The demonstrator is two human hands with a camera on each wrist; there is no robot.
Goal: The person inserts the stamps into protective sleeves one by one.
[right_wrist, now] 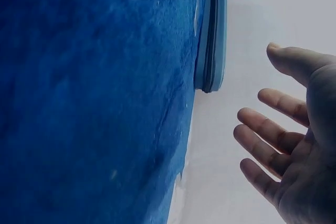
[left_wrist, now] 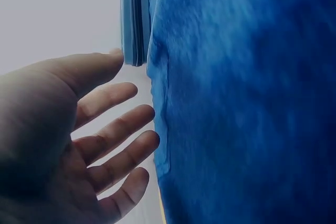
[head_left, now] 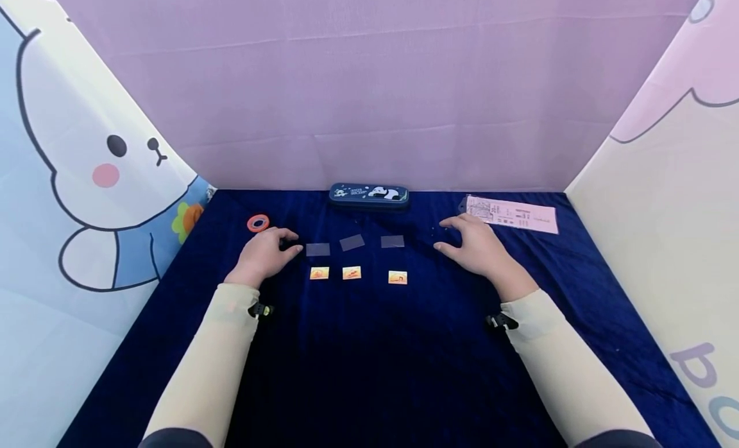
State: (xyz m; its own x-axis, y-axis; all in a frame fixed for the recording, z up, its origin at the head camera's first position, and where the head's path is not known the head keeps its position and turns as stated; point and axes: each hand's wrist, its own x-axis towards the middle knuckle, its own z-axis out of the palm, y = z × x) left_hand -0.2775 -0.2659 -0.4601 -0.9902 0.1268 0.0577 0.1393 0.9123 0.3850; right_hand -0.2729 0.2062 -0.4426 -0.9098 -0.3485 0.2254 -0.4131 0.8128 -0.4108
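My left hand (head_left: 264,254) is at the left of the blue cloth, fingers loosely bent and nothing in them. Just beyond it lies a roll of tape with a red-orange rim (head_left: 258,223). On the right my right hand (head_left: 475,244) also holds nothing, its thumb apart from the relaxed fingers. Between the hands sit three clear rectangular pieces (head_left: 318,249) in a row, the middle one tilted. Nearer to me are three small cards (head_left: 351,273) with orange and yellow pictures. In the left wrist view the fingers (left_wrist: 121,132) are spread; the right wrist view shows similar fingers (right_wrist: 268,135).
A dark blue zipped pencil case (head_left: 369,196) with a panda on it stands at the back by the pink-lilac cloth wall (head_left: 369,88). A pink printed card in a clear sleeve (head_left: 519,215) lies behind my right hand. Printed cloth walls rise at both sides.
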